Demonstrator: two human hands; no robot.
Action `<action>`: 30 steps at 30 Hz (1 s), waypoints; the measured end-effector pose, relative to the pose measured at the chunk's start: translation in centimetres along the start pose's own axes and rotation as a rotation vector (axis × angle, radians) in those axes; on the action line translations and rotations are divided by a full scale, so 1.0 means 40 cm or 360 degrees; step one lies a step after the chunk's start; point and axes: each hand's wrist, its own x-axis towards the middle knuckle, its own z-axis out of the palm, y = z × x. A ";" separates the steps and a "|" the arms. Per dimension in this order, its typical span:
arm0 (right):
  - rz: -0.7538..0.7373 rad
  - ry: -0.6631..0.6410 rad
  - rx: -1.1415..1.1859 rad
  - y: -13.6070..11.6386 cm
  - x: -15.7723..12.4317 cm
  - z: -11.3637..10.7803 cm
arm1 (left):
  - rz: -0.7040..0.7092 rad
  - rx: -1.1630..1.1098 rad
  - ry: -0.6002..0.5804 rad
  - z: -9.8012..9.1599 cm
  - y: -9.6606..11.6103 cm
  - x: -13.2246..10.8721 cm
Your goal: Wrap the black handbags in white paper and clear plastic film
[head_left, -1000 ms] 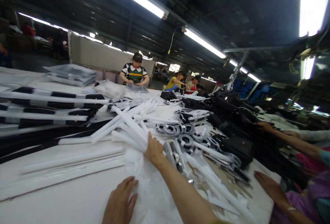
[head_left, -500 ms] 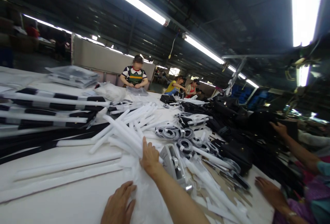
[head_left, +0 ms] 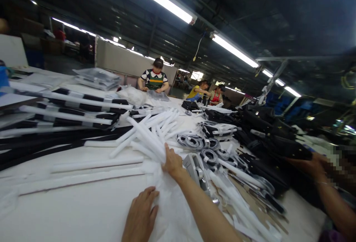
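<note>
At the near end of a pile of long white foam tubes (head_left: 147, 135), my right hand (head_left: 172, 163) has its fingers closed round the end of one tube. The index finger lies along that tube; the fingertips are partly hidden. My left hand (head_left: 142, 210) rests palm down with fingers stretched out on the white table (head_left: 91, 205), beside a thin translucent white sheet (head_left: 169, 206). This sheet spreads below my right forearm. Immediately right of my right hand stands a grey tape dispenser (head_left: 194, 166).
Coiled straps (head_left: 191, 141) lie beyond the dispenser. Black bags (head_left: 258, 127) are heaped at right, where a co-worker's hand (head_left: 315, 166) touches one. Wrapped black pieces (head_left: 83, 102) are stacked at left. Another person (head_left: 154, 80) works across the table.
The view has swung left, so the table's things sit further right. Both my hands keep nearly the same places on the table. The co-worker at right has shifted their arms among the black bags.
</note>
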 end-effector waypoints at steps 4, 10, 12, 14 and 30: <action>0.0080 -0.0004 0.0083 0.007 0.013 -0.040 | -0.0067 -0.0008 -0.0028 -0.032 0.044 -0.005; 0.0298 -0.0048 0.0235 0.050 0.030 -0.073 | -0.0139 -0.0038 -0.0063 -0.074 0.090 -0.011; 0.0369 -0.0055 0.0240 0.057 0.020 -0.057 | -0.0144 -0.0050 -0.0044 -0.078 0.093 -0.013; 0.0411 -0.0058 0.0245 0.061 0.012 -0.039 | -0.0127 -0.0076 -0.0042 -0.077 0.090 -0.014; -0.0708 0.0494 -0.0184 -0.095 0.049 -0.078 | -0.0218 -0.0376 0.0079 -0.041 0.079 -0.021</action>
